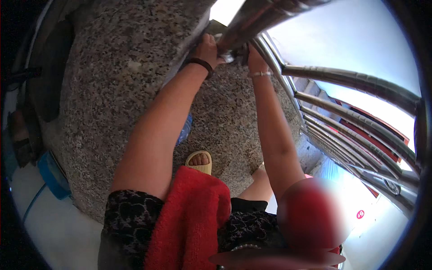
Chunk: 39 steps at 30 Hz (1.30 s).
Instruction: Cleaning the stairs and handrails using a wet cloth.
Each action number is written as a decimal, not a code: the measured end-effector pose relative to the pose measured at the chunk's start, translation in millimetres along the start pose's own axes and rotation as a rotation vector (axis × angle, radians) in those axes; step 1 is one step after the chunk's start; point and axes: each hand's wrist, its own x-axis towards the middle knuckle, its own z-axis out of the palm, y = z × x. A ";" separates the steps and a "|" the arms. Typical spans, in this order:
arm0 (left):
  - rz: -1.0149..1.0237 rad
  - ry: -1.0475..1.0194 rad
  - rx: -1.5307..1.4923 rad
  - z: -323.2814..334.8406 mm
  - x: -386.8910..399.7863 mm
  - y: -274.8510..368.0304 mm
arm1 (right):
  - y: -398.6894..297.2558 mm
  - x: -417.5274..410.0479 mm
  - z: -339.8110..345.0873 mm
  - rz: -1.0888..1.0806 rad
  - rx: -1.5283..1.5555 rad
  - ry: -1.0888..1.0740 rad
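Observation:
My left hand (206, 50), with a dark bracelet at the wrist, reaches far forward to the near side of a thick shiny metal rail post (248, 25). On the post's other side is my right hand (257, 60), with a pale band on the wrist, partly hidden by the metal bars. A small shiny whitish piece (229, 56) shows between the hands; I cannot tell what it is. Neither hand's grip can be made out. A red terry towel (190, 216) hangs in front of my body, over dark patterned clothing (130, 216).
Speckled granite (118, 84) rises on the left and granite flooring (222, 111) lies below. A yellow sandal (207, 167) holds a foot, with a blue object (185, 130) nearby. Metal railing bars (351, 77) run along the right. A blue container (54, 175) is at lower left.

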 end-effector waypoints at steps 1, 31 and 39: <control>-0.020 0.003 -0.015 -3.0 -4.7 -7.2 | -15.9 16.1 20.4 0.016 0.146 -0.075; 0.145 0.068 0.241 5.9 2.7 -36.1 | -54.7 -51.9 -56.3 0.310 0.001 -0.405; 0.084 0.184 0.246 0.6 -6.9 -24.5 | -41.7 -20.3 -42.0 0.321 0.564 0.109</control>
